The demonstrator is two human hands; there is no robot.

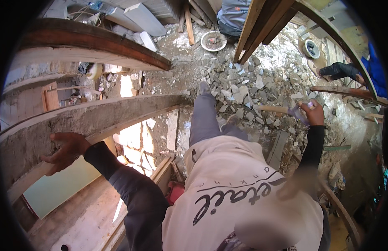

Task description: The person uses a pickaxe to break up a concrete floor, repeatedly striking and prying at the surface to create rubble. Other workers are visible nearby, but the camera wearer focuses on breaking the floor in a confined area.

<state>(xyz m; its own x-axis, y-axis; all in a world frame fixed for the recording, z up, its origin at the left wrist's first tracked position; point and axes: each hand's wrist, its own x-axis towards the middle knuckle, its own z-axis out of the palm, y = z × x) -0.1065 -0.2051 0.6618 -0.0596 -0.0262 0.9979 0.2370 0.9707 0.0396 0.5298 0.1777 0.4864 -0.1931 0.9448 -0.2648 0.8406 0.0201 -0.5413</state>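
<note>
My left hand (68,151) lies against the rough grey edge of a wall (97,113), its fingers spread and holding nothing. Out to the right, my right hand (313,113) is closed on a hand tool with a pale wooden handle (272,108). The handle points left over the rubble; a greyish-violet part of the tool sits by my fingers, and its exact kind cannot be made out. Broken stone and concrete rubble (240,90) covers the floor in front of my feet. One shoe (205,88) stands at the rubble's near left side.
A white basin (213,41) and a bucket of debris (311,49) stand beyond the rubble. Wooden posts (261,25) rise at the far side. A plank (172,130) lies by my left leg. Another person's dark trouser leg (339,71) shows at right.
</note>
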